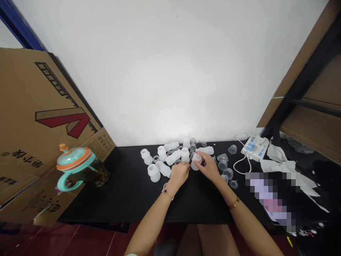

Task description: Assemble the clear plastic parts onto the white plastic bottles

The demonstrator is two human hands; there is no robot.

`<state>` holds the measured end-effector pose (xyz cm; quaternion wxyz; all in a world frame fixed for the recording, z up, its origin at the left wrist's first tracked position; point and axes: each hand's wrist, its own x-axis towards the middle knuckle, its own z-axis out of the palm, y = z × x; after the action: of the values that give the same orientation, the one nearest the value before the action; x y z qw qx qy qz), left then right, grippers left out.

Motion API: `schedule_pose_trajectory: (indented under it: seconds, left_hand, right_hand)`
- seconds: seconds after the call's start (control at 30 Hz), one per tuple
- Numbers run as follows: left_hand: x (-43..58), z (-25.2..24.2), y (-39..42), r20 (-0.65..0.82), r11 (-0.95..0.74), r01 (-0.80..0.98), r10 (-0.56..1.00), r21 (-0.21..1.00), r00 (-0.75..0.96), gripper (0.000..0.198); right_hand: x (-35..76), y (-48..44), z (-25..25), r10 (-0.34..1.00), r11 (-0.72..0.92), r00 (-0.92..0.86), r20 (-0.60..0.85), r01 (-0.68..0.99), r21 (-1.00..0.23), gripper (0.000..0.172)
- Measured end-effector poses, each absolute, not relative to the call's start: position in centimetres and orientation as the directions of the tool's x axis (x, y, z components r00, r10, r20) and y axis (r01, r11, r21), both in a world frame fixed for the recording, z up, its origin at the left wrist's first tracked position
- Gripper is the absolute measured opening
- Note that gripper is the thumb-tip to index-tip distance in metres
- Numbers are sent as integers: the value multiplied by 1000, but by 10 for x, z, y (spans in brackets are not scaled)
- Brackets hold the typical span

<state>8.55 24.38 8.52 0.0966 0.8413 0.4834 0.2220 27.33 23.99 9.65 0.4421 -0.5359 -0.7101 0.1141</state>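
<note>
My right hand (pixel 209 166) is closed round the top of a small white baby bottle (pixel 196 165), which stands upright on the black table with a clear cap-like piece on it. Just left of it, my left hand (pixel 180 174) rests low with its fingers curled together; what they hold, if anything, is hidden. White bottle bodies surround the hands: an upright bottle body (pixel 185 155) directly behind, a tilted bottle body (pixel 153 172) to the left, and several others standing or lying on their sides. Clear domed caps (pixel 223 164) lie scattered to the right of my right hand.
At the left stand a big cardboard box (pixel 32 106) and a lidded jug (pixel 87 170) with a turquoise handle. To the right are a white power strip (pixel 255 147) with cables, crumpled white paper (pixel 279 165) and a pixelated flat object (pixel 271 202). A white wall (pixel 170 71) bounds the back.
</note>
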Motion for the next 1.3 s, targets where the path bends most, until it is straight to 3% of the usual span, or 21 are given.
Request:
schedule_pose_trajectory:
  seconds: [0.2,0.83,1.03,1.13,1.3]
  left_hand:
    - [88,90,240,306,-511,800,852,315,425,15]
    - [90,93,238,461,-557,749,803,358,377,15]
    - [90,94,237,482,-555,739,802,382,353,15]
    - [90,93,237,485,-556,737,801,385,351,16]
    - [90,92,237,484,-553,740,802,382,350,17]
  right_hand:
    - [273,240,95,847,402,-35,530,693,-598,47]
    - [275,239,100,869,353,11,495,687,-635,53]
    - [305,243,117,772,265,283,570,671,-692,47]
    - [328,250,119,772,137,341,537,734,-665,40]
    - [347,253,116,882,75,197,428,838,-541,32]
